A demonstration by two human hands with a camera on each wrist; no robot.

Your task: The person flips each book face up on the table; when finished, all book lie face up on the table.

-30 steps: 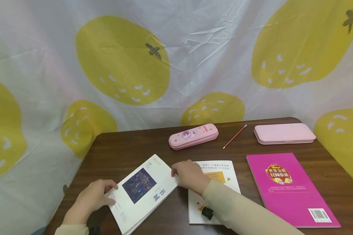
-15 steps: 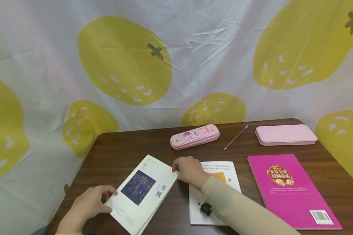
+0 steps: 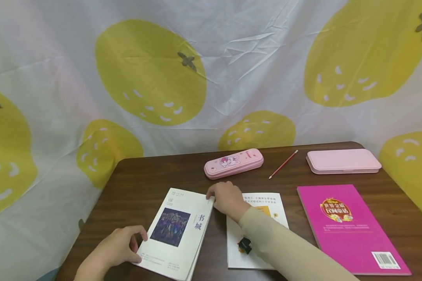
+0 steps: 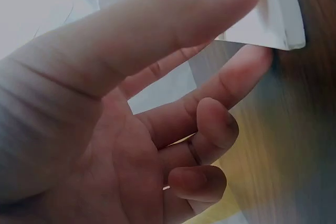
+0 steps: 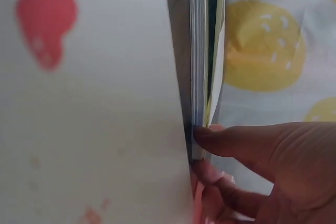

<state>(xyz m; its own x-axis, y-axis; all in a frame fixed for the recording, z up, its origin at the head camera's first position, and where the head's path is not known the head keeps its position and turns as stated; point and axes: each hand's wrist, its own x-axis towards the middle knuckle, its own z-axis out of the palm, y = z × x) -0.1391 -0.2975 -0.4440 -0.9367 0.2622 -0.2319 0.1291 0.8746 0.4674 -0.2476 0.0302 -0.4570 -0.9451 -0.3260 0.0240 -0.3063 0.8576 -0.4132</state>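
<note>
White and paper-covered, the magazine lay in the lower middle of the head view on the brown wooden table, its long axis running from the lower edge of the frame up and slightly left, title upright to the viewer. Two hands held it. The left hand pinched the near left corner, thumb on top and a finger beneath, as the left wrist view showed. The right hand gripped the far right corner, fingers curled over the page edges.

Three books or booklets lay on the table in all: the magazine, a white booklet just right of it under the right forearm, and a magenta book at the lower right. Farther back were two pink pencil cases, one with a rabbit print in the middle and a plain one at the right, with one red pencil between them. Behind hung a white cloth printed with yellow fruit.
</note>
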